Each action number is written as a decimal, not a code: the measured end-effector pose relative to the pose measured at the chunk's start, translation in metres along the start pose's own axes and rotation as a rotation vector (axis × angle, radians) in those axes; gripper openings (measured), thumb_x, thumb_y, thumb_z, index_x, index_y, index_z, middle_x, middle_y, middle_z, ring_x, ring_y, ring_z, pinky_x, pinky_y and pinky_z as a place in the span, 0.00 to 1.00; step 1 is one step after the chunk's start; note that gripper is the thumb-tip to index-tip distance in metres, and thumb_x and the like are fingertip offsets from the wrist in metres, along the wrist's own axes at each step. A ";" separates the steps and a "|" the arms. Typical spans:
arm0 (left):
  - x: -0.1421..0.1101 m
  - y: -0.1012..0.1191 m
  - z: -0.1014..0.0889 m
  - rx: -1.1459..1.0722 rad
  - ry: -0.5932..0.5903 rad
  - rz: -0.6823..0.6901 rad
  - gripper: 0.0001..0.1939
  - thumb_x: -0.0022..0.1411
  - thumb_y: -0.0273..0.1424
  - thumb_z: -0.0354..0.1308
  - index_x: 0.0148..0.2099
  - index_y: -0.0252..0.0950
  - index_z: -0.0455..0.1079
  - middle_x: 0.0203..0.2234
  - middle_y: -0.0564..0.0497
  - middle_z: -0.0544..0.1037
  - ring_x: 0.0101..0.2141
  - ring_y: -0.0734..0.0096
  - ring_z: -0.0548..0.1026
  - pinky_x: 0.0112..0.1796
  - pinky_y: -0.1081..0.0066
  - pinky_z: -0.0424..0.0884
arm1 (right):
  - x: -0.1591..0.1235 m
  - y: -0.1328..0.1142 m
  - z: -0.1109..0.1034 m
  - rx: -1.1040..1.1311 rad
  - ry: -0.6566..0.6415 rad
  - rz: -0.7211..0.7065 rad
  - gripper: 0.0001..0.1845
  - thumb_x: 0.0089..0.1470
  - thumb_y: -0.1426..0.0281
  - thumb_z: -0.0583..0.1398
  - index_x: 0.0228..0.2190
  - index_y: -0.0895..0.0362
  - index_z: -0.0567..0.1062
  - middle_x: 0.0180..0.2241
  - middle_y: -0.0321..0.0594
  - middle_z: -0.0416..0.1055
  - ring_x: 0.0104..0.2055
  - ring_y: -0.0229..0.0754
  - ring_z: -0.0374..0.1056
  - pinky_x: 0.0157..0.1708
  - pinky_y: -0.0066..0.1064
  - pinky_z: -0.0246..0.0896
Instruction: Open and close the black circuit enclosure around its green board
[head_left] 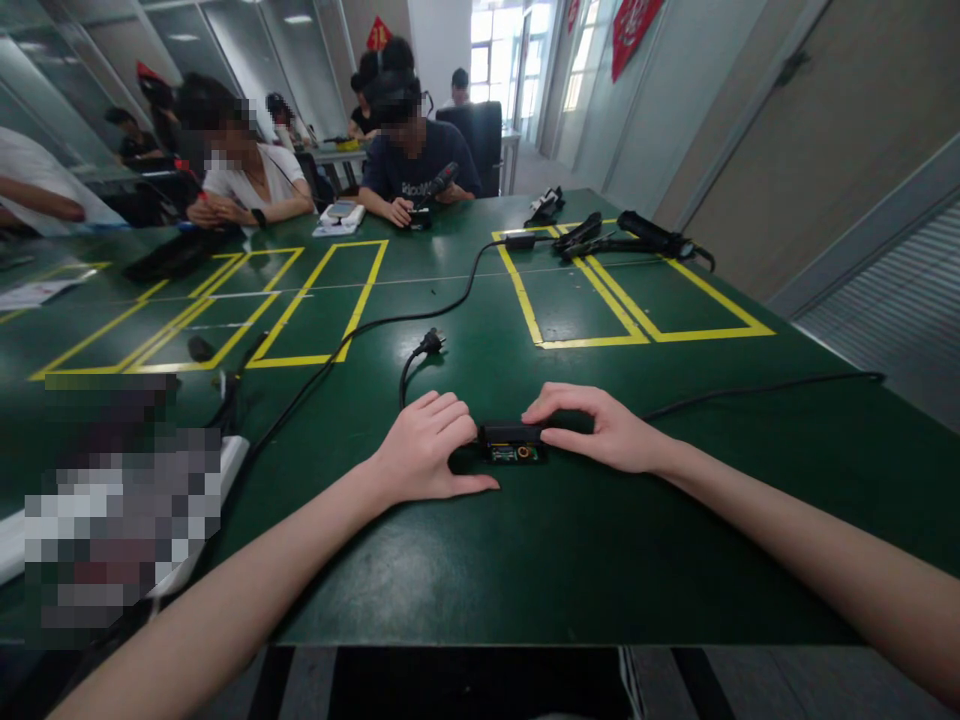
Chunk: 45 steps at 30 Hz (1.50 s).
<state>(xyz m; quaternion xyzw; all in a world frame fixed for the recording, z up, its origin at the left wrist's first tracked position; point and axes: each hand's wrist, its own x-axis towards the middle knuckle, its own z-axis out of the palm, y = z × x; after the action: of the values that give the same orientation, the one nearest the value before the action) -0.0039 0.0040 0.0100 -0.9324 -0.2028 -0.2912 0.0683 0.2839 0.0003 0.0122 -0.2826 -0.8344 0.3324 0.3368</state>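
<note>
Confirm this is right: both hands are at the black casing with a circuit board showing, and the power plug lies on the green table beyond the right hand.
No: the head view shows the power plug on the green table beyond the left hand, not the right hand. Both hands are indeed at the black casing with a circuit board showing.

Yellow tape rectangles (365, 300) marked the green table (585, 570) toward ten o'clock and again toward two. A person in a white top (281, 182), with a dark wristband (259, 217), sat at ten o'clock; a person in a dark-blue T-shirt (429, 155) sat at eleven. A black office chair (486, 135) stood at twelve, a bright window (491, 50) beyond it. A red wall hanging (632, 35) hung at one o'clock.
</note>
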 end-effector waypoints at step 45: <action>0.008 0.006 0.016 -0.033 -0.136 -0.128 0.22 0.75 0.43 0.54 0.60 0.32 0.72 0.48 0.39 0.83 0.46 0.56 0.79 0.46 0.58 0.71 | -0.001 0.004 0.008 -0.720 0.002 -0.301 0.14 0.69 0.62 0.57 0.44 0.57 0.78 0.36 0.47 0.79 0.36 0.47 0.75 0.35 0.38 0.68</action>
<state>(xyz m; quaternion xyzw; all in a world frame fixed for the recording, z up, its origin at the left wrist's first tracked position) 0.0130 0.0049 0.0020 -0.9362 -0.2612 -0.2345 0.0202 0.2795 -0.0010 0.0044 -0.2572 -0.9295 -0.0350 0.2619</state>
